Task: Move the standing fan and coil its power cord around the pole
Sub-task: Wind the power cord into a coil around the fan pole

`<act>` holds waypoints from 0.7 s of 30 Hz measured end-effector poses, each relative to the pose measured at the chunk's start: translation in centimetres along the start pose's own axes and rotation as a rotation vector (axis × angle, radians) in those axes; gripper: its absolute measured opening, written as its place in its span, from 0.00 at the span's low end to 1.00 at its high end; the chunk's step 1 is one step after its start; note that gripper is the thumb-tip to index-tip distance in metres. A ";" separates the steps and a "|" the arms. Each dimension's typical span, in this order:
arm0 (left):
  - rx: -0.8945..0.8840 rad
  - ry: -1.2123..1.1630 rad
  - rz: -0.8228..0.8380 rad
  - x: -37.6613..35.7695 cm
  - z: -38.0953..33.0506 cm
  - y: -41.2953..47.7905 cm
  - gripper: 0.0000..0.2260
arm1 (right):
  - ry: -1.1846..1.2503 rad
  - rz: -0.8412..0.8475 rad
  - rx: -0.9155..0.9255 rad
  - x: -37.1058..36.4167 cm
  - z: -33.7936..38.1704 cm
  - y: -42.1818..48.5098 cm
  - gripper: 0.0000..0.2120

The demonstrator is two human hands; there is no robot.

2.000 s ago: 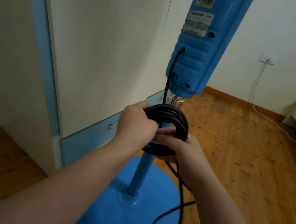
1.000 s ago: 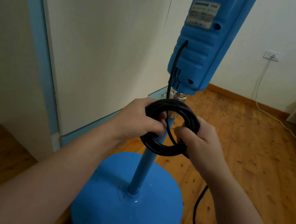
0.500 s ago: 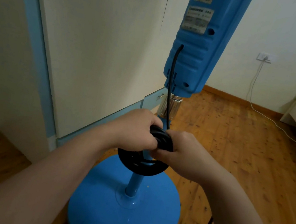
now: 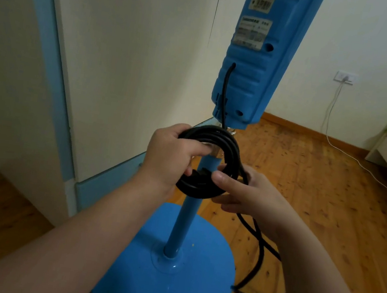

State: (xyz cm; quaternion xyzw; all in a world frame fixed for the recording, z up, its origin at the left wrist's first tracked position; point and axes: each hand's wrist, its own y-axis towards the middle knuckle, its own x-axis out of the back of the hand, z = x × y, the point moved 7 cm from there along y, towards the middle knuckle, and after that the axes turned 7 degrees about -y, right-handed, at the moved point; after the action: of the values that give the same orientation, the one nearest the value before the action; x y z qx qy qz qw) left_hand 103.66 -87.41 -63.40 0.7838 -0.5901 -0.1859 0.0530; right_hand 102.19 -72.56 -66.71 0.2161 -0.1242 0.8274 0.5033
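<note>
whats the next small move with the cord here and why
Probably the right hand should carry the slack up and lay one more loop around the pole. The left hand grips the black coil ringing the pole just under the blue housing, while a loose length of cord trails down past the round base toward the floor, not yet wound.

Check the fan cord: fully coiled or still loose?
Partly coiled: black cord loops ring the pole, but a loose tail hangs toward the floor.
</note>
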 end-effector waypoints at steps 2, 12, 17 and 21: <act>0.027 -0.142 -0.062 0.3 0.1 0.1 0.07 | 0.067 -0.020 -0.027 -0.3 -0.2 0.1 0.34; 0.475 -0.819 -0.278 -1.0 3.9 -1.7 0.18 | 0.450 -0.255 0.005 -5.1 0.5 0.5 0.19; 0.535 -0.887 -0.275 -1.6 5.0 -2.1 0.20 | 0.530 -0.418 0.056 -4.5 0.3 0.5 0.10; 0.523 -0.760 -0.224 -1.7 5.5 -2.0 0.22 | 0.732 -0.389 0.069 -5.0 -0.2 0.9 0.08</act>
State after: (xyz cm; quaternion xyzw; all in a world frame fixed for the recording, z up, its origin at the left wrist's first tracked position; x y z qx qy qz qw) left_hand 103.10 -84.51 -68.70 0.7062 -0.5066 -0.3090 -0.3862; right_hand 103.31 -76.79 -69.30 -0.0563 0.1339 0.7428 0.6535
